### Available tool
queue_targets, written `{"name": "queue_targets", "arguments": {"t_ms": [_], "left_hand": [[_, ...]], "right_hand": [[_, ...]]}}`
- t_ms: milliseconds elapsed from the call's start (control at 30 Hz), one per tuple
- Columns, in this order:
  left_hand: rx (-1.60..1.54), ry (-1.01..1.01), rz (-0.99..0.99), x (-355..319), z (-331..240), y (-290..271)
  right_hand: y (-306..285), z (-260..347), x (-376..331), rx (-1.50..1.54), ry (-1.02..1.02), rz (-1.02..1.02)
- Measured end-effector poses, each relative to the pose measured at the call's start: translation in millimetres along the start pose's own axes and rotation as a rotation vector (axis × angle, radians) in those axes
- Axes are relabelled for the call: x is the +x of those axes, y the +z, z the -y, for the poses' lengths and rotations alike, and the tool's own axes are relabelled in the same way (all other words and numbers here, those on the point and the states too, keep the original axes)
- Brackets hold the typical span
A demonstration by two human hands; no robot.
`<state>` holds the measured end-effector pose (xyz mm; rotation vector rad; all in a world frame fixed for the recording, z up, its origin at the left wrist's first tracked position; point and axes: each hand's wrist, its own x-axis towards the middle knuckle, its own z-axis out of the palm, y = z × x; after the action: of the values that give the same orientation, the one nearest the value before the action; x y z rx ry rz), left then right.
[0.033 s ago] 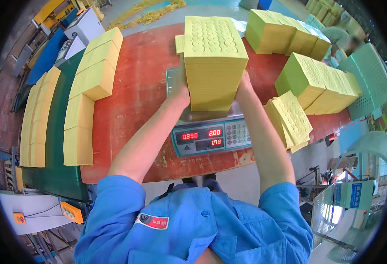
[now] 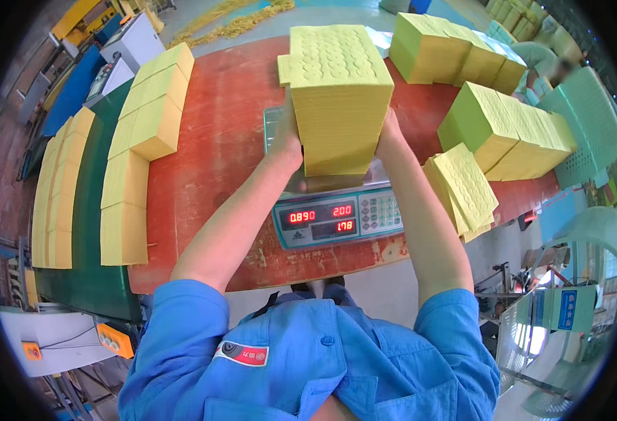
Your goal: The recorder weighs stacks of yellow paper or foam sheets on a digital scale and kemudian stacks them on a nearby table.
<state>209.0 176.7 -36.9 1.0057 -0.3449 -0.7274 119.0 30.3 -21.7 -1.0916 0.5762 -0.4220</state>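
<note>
While both arms reach forward from the blue sleeves at the near edge, the left hand (image 2: 287,144) and the right hand (image 2: 387,137) press flat against opposite sides of a tall yellow stack (image 2: 336,91) of thin embossed sheets, fingers closed against its flanks so that the stack is clamped between the two palms. The stack stands on the platform of a digital scale (image 2: 336,217), whose near face carries red lit displays and a small keypad. The scale sits in the middle of a worn red worktop (image 2: 210,140).

To the left, a row of yellow blocks (image 2: 140,147) runs from near to far along the worktop's left edge, and a second row (image 2: 56,189) lies farther left beyond a green strip (image 2: 87,231). To the right, a loose fanned pile of sheets (image 2: 463,189) lies just beside the right forearm. Larger yellow-green stacks (image 2: 505,126) stand farther right, and more (image 2: 442,45) at the far right corner. A pale green crate (image 2: 589,119) rests at the right end of the worktop.
</note>
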Motion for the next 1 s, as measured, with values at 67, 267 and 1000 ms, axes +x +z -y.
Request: {"name": "queue_targets", "arguments": {"t_ms": [67,267,1000], "left_hand": [[-0.045,-0.024,-0.059,0.6,-4.3,7.8],[0.164,-0.023,-0.007,-15.4,-15.6,-11.8],[0.066,0.058,-0.624,-268.9,69.8,-4.0]], "right_hand": [[-4.4,6.1,7.7,-0.025,-0.012,0.023],[0.9,4.9,-18.7,0.066,-0.062,-0.007],[-181.7,-79.5,-227.7,-0.121,0.147,0.281]]}}
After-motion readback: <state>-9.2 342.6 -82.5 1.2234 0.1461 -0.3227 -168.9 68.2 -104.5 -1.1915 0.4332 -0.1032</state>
